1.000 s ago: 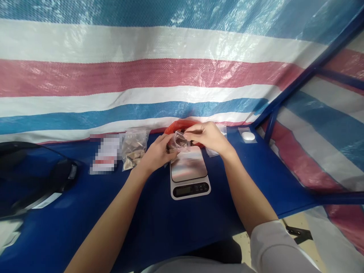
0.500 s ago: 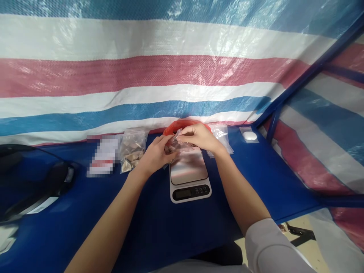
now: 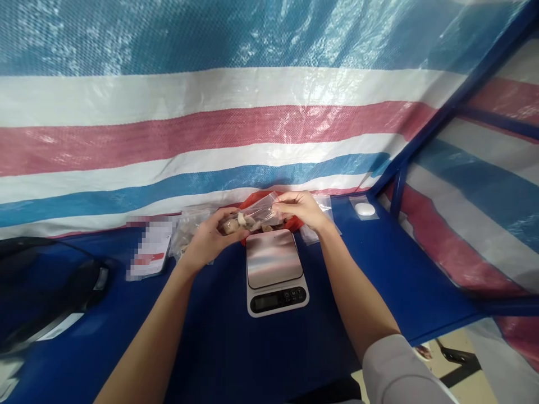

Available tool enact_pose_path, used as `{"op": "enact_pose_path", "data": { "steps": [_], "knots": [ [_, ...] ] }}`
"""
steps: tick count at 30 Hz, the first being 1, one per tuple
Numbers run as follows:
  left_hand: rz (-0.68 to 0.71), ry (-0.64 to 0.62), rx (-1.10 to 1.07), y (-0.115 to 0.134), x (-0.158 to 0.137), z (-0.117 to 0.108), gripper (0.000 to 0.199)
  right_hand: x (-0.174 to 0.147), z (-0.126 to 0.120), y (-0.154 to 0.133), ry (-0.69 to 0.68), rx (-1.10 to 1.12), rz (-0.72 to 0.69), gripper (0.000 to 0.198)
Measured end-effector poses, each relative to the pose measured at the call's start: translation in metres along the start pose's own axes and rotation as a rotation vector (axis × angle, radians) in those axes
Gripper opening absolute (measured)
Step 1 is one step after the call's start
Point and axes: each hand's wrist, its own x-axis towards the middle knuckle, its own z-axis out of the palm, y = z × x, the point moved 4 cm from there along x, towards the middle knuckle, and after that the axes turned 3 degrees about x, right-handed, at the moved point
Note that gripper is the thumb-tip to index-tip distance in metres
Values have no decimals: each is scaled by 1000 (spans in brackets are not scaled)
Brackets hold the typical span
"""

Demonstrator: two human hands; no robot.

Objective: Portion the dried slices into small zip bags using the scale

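Between my hands a clear zip bag (image 3: 260, 213) is stretched sideways, with several pale brown dried pieces in its left end. My left hand (image 3: 213, 238) grips the filled end between thumb and fingers. At the other end, my right hand (image 3: 301, 209) pinches the bag's edge. Just below the bag stands a kitchen scale (image 3: 275, 264) with a shiny metal plate. Behind the bag lies an open red plastic bag (image 3: 252, 198), holding more brown pieces and partly hidden by my hands.
Left of my left hand lie another clear bag (image 3: 183, 230) and a blurred-out phone-like item (image 3: 151, 247). Empty clear bags (image 3: 310, 234) and a white oval case (image 3: 364, 209) are on the right. A black strapped object (image 3: 80, 280) occupies the blue table's (image 3: 210, 348) left side.
My hands have moved apart, the left one leftward, drawing the clear bag out between them. Its brown pieces now show plainly. The view has tilted upward slightly.
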Motion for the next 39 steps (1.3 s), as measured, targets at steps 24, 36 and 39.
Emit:
{"op": "enact_pose_path", "data": {
  "steps": [24, 36, 39],
  "knots": [
    [165, -11, 351, 46, 64, -28, 80, 24, -21, 24, 143, -64, 39, 24],
    [156, -117, 320, 50, 78, -33, 55, 30, -15, 40, 204, -408, 14, 18],
    [133, -141, 190, 47, 77, -32, 53, 31, -13, 43, 218, -434, -1, 19]
  ]
}}
